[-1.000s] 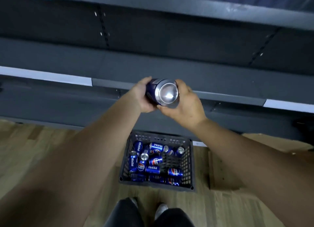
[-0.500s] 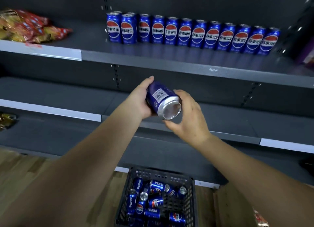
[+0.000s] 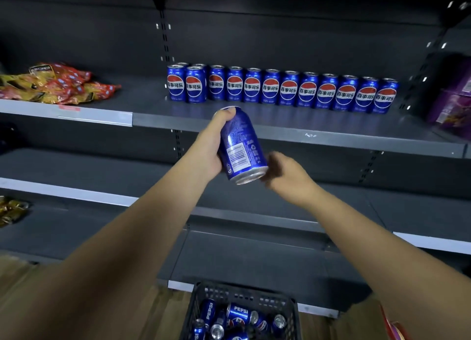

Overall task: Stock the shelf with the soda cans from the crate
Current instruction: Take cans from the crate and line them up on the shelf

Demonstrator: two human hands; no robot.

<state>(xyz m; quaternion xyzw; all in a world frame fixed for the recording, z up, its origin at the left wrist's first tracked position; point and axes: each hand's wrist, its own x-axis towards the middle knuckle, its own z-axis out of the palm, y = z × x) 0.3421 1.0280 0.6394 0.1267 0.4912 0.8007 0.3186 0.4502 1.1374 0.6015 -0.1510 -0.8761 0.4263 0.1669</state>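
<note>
My left hand (image 3: pixel 207 146) grips a blue soda can (image 3: pixel 239 146), held almost upright with its barcode side towards me, just below the front edge of the grey shelf (image 3: pixel 280 128). My right hand (image 3: pixel 288 174) is blurred beside the can's base, fingers loosely bent; whether it touches the can is unclear. A row of several blue cans (image 3: pixel 288 91) stands on that shelf, labels facing out. On the floor below, the black crate (image 3: pixel 293 311) holds several loose cans (image 3: pixel 239 313).
Red and yellow snack bags (image 3: pixel 56 84) lie on the same shelf at the left. Purple boxes (image 3: pixel 453 102) stand at its right end. More snack bags (image 3: pixel 10 209) sit on a lower shelf at the far left. Bare shelf surface lies in front of the can row.
The view has tilted up to the shelf. The can went from lying on its side to nearly upright in my left hand, and my right hand has slipped off its base.
</note>
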